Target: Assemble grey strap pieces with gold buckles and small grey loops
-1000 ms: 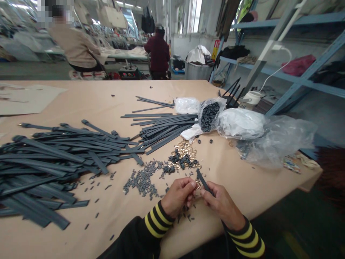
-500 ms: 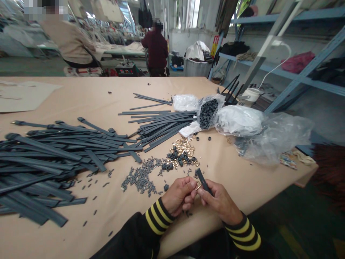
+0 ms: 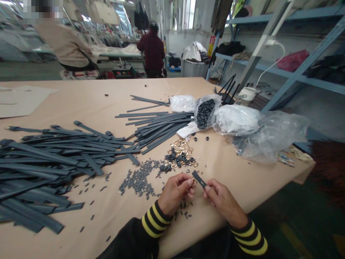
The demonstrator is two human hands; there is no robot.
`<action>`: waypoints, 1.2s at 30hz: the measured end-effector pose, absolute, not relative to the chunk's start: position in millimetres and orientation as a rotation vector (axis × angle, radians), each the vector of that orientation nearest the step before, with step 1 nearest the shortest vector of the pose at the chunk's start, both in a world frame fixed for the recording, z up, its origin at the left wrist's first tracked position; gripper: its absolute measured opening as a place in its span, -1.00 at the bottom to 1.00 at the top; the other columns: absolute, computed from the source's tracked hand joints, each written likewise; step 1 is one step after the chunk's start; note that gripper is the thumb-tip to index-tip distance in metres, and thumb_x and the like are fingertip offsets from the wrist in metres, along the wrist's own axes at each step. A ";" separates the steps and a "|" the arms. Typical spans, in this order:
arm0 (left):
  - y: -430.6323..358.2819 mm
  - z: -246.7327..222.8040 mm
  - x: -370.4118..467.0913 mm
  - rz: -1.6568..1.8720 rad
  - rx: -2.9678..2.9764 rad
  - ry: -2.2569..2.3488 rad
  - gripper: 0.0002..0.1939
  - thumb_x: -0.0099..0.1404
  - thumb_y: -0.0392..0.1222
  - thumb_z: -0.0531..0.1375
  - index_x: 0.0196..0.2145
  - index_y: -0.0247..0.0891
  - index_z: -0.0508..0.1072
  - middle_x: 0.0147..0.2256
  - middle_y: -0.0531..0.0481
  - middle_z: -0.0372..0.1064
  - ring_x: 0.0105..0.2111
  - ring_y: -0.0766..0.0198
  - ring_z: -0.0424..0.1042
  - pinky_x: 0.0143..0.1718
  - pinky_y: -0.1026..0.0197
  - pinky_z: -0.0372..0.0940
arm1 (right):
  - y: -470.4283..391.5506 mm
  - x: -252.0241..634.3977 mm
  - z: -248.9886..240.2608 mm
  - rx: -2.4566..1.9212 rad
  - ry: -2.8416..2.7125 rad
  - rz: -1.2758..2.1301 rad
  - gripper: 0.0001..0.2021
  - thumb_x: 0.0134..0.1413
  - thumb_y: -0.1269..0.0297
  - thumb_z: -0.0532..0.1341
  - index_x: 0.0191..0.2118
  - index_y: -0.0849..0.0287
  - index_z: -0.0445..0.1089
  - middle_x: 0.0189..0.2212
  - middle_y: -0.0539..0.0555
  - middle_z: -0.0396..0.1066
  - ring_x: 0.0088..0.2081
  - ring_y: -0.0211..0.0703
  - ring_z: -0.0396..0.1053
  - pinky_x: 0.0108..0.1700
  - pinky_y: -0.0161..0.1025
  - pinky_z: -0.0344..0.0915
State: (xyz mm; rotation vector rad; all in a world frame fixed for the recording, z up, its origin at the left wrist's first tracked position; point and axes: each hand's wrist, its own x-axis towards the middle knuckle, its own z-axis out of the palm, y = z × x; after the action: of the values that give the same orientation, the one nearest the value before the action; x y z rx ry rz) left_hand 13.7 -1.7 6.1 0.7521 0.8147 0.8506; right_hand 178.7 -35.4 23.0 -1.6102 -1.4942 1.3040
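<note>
Two hands work a dark strap end over the bench edge.

The right hand [image 3: 219, 198] pinches a dark strap [image 3: 199, 178]; the left hand [image 3: 175, 190] pinches a small gold buckle [image 3: 194, 182] against its tip, just above the bench [image 3: 237, 180], near loose buckles [image 3: 180, 149] and small grey pieces [image 3: 138, 180].

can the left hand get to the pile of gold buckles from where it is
Probably yes. The left hand sits just on the near side of the gold buckles, with only loose small grey pieces on the table between, though its fingers pinch something at the strap end.
</note>
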 end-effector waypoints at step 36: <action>-15.9 -3.8 23.5 0.522 0.503 0.362 -0.72 0.05 -0.11 0.21 -0.57 -0.38 0.26 -0.72 0.13 0.14 -0.77 0.50 0.14 -0.81 0.46 -0.03 | -56.0 171.7 32.6 -1.330 -1.664 1.348 -0.87 0.13 0.32 0.00 -0.24 0.21 0.22 -0.50 0.01 0.34 -0.46 -0.31 0.31 -0.38 -0.35 0.27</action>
State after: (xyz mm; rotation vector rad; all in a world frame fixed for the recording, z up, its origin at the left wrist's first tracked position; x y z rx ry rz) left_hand 23.5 -15.9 -3.8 0.5035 0.3623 0.5217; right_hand 171.7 -56.0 32.6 -1.3302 -1.6645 1.3480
